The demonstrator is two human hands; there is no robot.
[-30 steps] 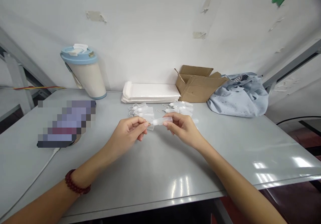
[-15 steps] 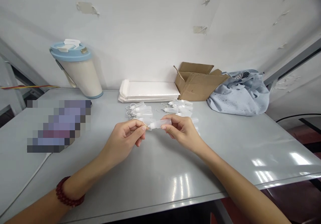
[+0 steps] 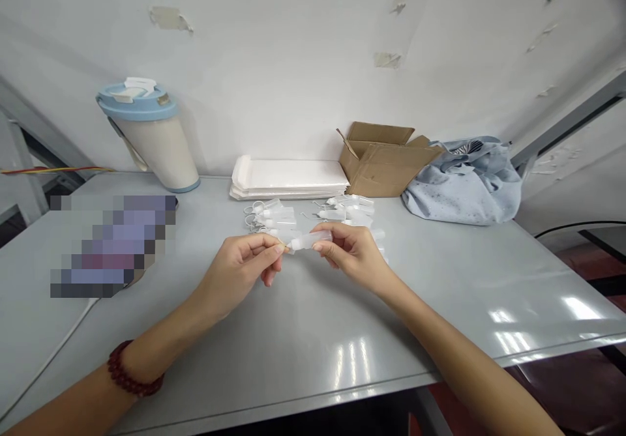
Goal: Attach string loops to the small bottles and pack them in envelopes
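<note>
I see the grey table (image 3: 415, 305) bearing everything, with the open cardboard box (image 3: 394, 172) between one and two o'clock of the held bottle (image 3: 313, 239) and the stacked white envelopes (image 3: 293, 175) just short of twelve, both by the wall (image 3: 283, 84), probably to leave the near side for handwork; the left hand (image 3: 244, 263), at nine, pinches thumb and forefinger on the nozzle (image 3: 292, 245), while the right hand (image 3: 355, 253), at three, is clamped on the rear end, I judge to steady it; whether a small part sits between the left fingertips I cannot tell; loose bottles (image 3: 281, 214) lie at ten and two, handy; the held one, raised between both hands, looks slim, frosted, translucent, nearly level, its pale nozzle tapering towards nine
</note>
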